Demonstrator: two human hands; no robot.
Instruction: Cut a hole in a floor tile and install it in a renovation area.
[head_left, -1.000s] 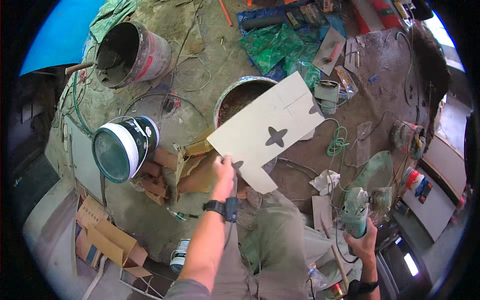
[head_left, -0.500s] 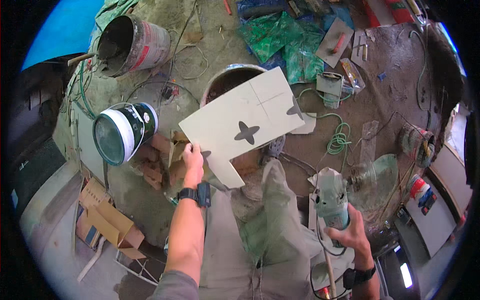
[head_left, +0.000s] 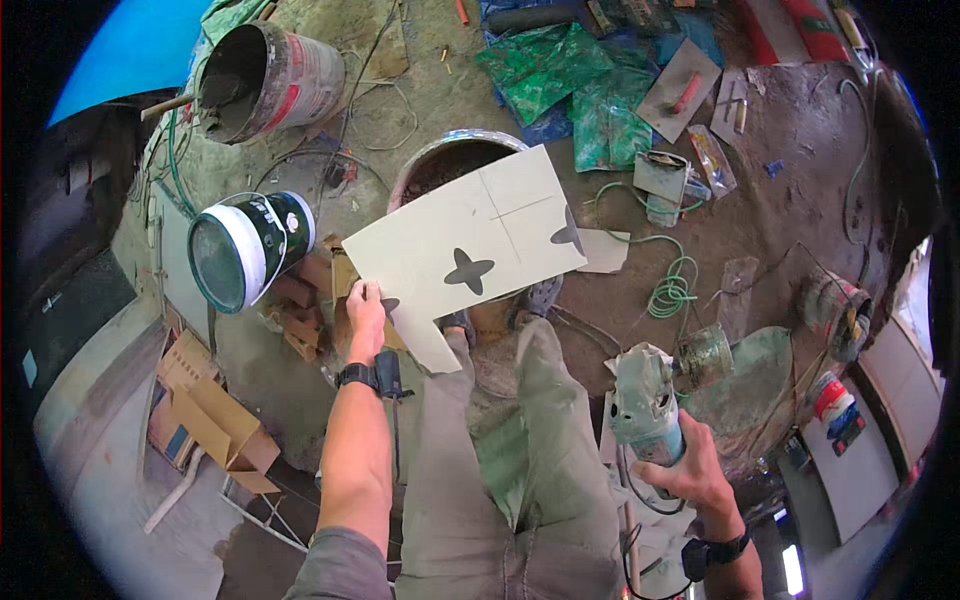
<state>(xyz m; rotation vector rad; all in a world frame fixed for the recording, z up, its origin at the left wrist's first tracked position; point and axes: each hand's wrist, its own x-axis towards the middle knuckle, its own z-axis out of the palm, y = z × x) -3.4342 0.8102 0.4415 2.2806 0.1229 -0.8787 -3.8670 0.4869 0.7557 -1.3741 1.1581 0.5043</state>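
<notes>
My left hand [head_left: 366, 312] grips the lower left edge of a cream tile [head_left: 520, 218], with thumb on its face. The tile is notched into an L shape, carries dark four-petal marks, and has thin crossed lines drawn near its upper right. It is tilted over a round bucket [head_left: 410, 172], hiding much of it. My right hand [head_left: 692, 467], low on the right, is wrapped round the body of a grey-green angle grinder [head_left: 645, 400]. A dirty cylindrical piece [head_left: 705, 357] stands out from the grinder's head; it looks like a core bit.
On the left lie a dark paint bucket with white bands [head_left: 232, 255] and cardboard boxes [head_left: 225, 425]. A larger mud-filled bucket [head_left: 295, 80] is behind. A green cord [head_left: 672, 290] coils on the floor to the right, below a trowel [head_left: 680, 92] and green plastic sheeting [head_left: 560, 80].
The tile and my left hand have shifted slightly left in view. The grinder has moved a little left with my right hand, and the cylindrical piece on it shows more sharply.
</notes>
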